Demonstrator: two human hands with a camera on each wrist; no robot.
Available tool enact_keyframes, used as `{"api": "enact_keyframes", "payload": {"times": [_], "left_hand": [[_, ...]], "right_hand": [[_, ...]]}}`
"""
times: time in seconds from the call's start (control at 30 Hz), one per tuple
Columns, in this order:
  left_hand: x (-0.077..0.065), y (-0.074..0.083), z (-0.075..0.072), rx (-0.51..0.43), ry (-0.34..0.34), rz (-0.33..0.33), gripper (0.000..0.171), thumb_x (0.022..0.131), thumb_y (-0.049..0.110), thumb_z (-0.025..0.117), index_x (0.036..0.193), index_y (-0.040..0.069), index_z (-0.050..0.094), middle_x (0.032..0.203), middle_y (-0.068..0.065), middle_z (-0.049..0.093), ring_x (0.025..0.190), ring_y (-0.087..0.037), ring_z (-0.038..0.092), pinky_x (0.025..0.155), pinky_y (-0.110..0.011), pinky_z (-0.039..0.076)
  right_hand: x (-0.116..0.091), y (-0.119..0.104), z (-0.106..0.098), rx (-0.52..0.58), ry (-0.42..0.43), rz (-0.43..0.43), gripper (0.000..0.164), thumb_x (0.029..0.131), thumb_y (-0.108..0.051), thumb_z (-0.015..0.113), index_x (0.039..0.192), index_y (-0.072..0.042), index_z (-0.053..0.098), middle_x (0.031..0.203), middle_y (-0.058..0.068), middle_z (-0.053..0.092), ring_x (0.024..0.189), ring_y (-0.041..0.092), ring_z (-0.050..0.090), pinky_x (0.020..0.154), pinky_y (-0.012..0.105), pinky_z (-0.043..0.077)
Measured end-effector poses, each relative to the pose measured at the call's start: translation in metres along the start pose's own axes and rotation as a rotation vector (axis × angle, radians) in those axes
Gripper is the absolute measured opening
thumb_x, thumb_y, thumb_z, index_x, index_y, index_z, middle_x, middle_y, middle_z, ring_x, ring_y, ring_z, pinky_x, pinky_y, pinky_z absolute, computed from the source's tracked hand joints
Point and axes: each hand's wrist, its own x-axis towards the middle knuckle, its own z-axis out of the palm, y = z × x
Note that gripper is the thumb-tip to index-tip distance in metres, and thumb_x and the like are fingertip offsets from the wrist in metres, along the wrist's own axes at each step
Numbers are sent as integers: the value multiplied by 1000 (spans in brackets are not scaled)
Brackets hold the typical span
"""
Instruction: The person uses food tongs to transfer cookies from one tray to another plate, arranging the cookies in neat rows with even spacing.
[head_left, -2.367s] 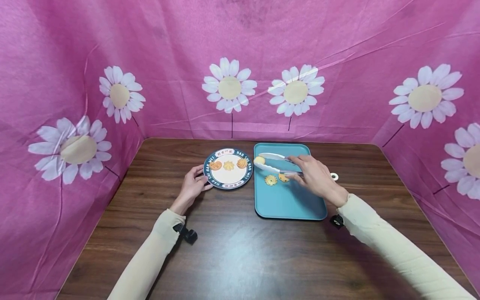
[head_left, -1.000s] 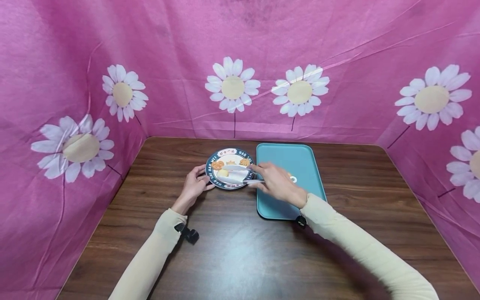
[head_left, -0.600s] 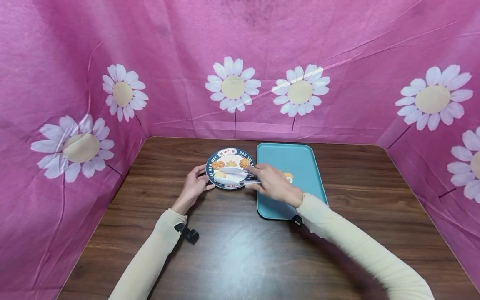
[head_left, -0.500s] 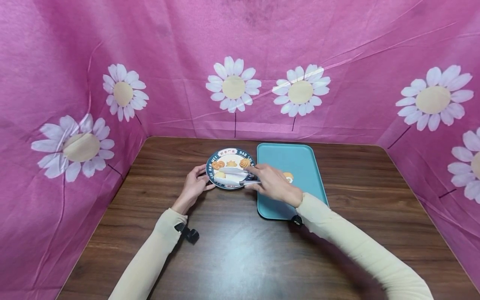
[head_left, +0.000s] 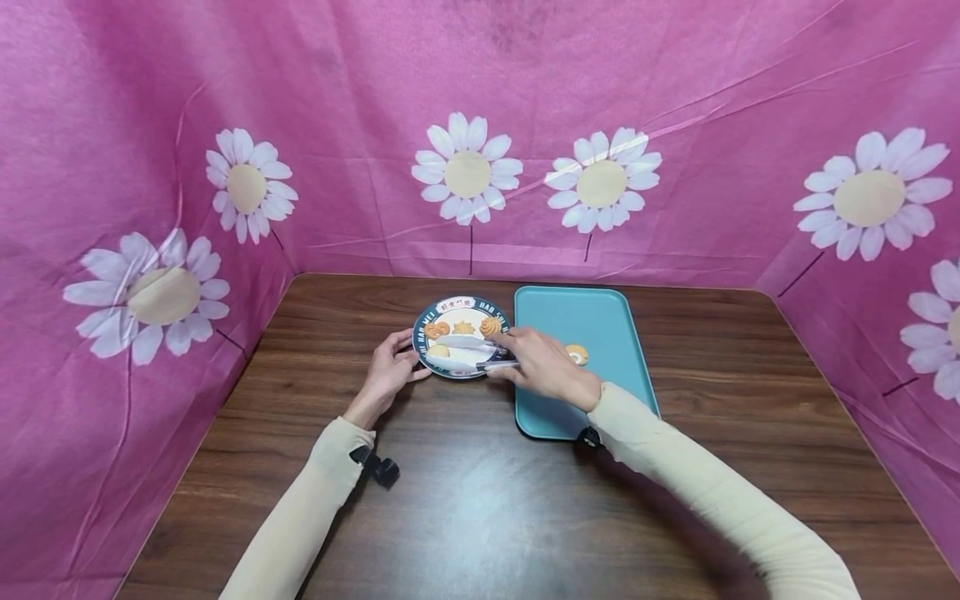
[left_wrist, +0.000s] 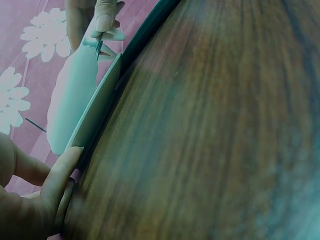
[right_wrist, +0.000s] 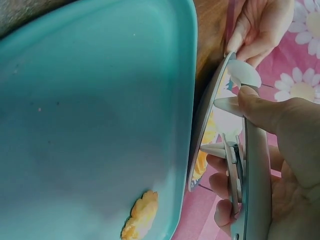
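My right hand [head_left: 551, 364] holds a pair of tongs [head_left: 463, 342] with broad white tips, low over a round, blue-rimmed plate [head_left: 459, 302]. Between the tongs' tips is a pale round cookie [head_left: 438, 351] on the plate's left side. Along the plate's far side lie a pretzel-shaped cookie [head_left: 437, 330], a star-shaped cookie [head_left: 464, 327] and a swirl cookie [head_left: 491, 326]. My left hand [head_left: 387, 367] grips the plate's left rim, thumb at the edge. In the right wrist view, my right thumb and fingers wrap the tongs' handles.
A teal tray [head_left: 570, 304] lies right of the plate, partly under my right forearm. On it are an orange round cookie [head_left: 575, 350], partly covered by the tongs' white end ring, and a scalloped cookie [right_wrist: 141, 216]. Pink flowered cloth [head_left: 360, 192] rises behind the table.
My right hand has moved left from the tray to the plate, bringing the pale cookie in the tongs. Over the last half second both hands hardly move. The left hand stays at the rim.
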Motion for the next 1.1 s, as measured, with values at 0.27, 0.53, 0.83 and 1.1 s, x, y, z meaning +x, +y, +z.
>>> {"api": "enact_keyframes", "payload": {"times": [0.27, 0.53, 0.83, 1.1], "left_hand": [[-1, 3, 0, 12, 2, 1, 57, 102, -9, 42, 158, -3, 34, 159, -27, 40, 132, -35, 53, 88, -27, 68], [-1, 1, 1, 6, 8, -8, 58, 102, -10, 43, 158, -3, 34, 159, -26, 40, 132, -35, 53, 84, -25, 68], [0, -1, 0, 7, 7, 5, 57, 102, -10, 43, 158, -5, 33, 159, -28, 39, 130, -34, 54, 87, -27, 68], [0, 1, 0, 4, 8, 6, 56, 103, -10, 43, 158, -5, 33, 157, -28, 40, 130, -35, 54, 86, -25, 68]], "right_hand": [[3, 1, 1, 4, -11, 9, 64, 95, -46, 74, 146, -11, 61, 131, 14, 70, 119, 33, 67, 94, 55, 64], [3, 0, 1, 3, -6, 2, 65, 93, -46, 76, 145, -10, 61, 129, 14, 71, 118, 32, 68, 93, 53, 64], [1, 1, 0, 14, 5, 12, 65, 93, -45, 77, 145, -10, 61, 130, 17, 70, 120, 33, 66, 95, 53, 64], [-3, 4, -10, 38, 23, 21, 66, 95, -43, 76, 148, -9, 58, 127, 16, 70, 118, 33, 67, 93, 53, 65]]}}
